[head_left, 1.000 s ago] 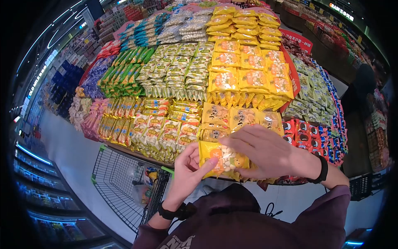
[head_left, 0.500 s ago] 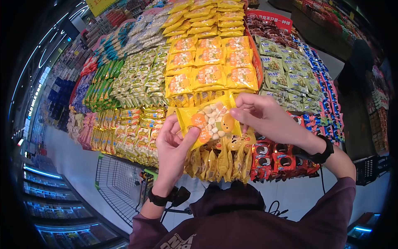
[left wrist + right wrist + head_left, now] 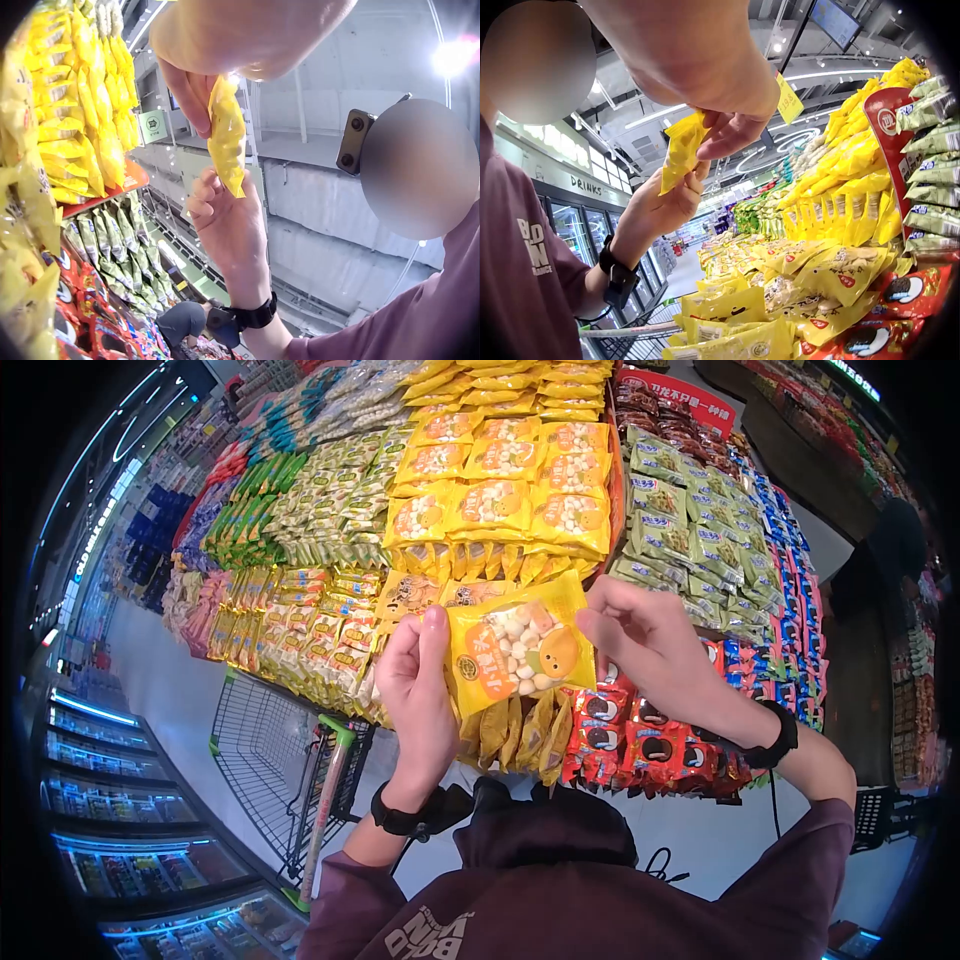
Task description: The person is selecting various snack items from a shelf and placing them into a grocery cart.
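A yellow bag of small round pale snacks (image 3: 522, 648), with a clear window and an orange cartoon fruit printed on it, is held up in front of the chest, face toward the head camera. My left hand (image 3: 416, 690) grips its left edge, thumb on the front. At the upper right edge, my right hand (image 3: 652, 648) pinches the bag with curled fingers and thumb. Both wrist views catch the bag nearly edge-on, between the left hand (image 3: 664, 206) and the right hand (image 3: 229, 225). Behind it, stacked yellow bags (image 3: 490, 505) of the same look fill the display.
Below the hands lie tan-yellow bags (image 3: 522, 730) and red packets (image 3: 655, 735). Green bags (image 3: 700, 530) are stacked to the right, past a red divider (image 3: 616, 480). A wire shopping cart (image 3: 265, 725) with a green-ended handle (image 3: 330, 780) stands at the left, near lit refrigerators (image 3: 130, 810).
The right hand, first spread over the bag's front, has moved to its right edge. The bag has been raised away from the display front and turned more level, its face now fully in view.
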`<state>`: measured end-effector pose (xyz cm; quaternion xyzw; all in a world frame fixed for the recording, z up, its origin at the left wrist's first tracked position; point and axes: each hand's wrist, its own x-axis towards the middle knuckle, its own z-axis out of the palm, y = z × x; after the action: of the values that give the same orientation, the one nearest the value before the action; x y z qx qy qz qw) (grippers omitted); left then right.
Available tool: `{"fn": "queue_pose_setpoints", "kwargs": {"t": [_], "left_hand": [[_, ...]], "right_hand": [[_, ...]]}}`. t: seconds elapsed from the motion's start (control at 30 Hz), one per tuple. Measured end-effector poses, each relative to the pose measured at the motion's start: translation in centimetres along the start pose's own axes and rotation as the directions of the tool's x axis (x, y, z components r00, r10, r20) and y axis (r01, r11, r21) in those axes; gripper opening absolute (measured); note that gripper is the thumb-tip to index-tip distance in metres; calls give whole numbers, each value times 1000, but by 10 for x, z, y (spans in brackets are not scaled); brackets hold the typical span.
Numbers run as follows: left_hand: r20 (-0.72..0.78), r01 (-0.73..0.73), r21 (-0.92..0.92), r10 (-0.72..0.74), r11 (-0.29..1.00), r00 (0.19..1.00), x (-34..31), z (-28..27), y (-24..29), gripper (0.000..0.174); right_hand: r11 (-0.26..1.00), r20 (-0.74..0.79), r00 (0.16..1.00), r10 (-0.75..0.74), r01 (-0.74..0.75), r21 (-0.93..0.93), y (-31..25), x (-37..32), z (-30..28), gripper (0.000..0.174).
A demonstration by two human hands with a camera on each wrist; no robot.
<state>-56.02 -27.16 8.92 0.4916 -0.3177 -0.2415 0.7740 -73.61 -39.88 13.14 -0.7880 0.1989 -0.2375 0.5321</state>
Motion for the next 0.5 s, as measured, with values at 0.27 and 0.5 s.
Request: {"fn": "queue_pose_setpoints", "kwargs": {"t": [0.27,0.5], "left_hand": [[-103,-34,-21,32,999,994,-1,12,2,26],[144,319,179,-346,931,927,-21,-6,22,45]], "right_hand": [[994,300,953,44,-72,80,-5,-9,-3,40],[985,214,976,28,-63,159,-3,-1,-10,36]]}}
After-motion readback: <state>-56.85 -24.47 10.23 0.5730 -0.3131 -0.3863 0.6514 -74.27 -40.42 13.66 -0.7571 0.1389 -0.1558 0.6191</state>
